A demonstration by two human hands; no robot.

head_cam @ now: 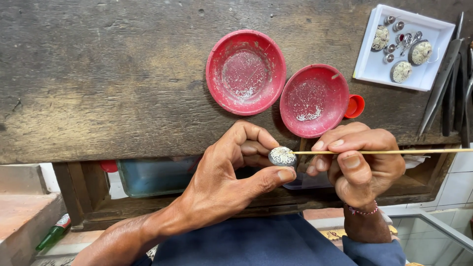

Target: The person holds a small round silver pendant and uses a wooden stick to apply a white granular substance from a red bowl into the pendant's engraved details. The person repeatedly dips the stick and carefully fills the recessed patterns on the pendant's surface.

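- A small oval piece (283,156), dark with pale filigree on its face, is pinched between the thumb and fingers of the left hand (231,175), just below the front edge of the wooden worktop (113,83).
- A thin pale stick (389,151) is held level in the right hand (362,165), closed around it between thumb and forefinger; its tip is seen touching the right side of the oval piece.
- The two hands are kept just beside each other, with the piece between them.
- Two red dishes (246,71) (314,100) dusted with pale grains are set on the worktop above the hands; a white tray (377,71) with similar ornaments is placed at the far right.
- The stick's far end is cut off by the right frame edge, and the dark metal tools (441,88) beside the tray are only partly shown.
- The underside of the piece is hidden by the left thumb, and the filigree pattern is too small to be made out.
- The space under the worktop is in shadow; its contents are hard to tell.
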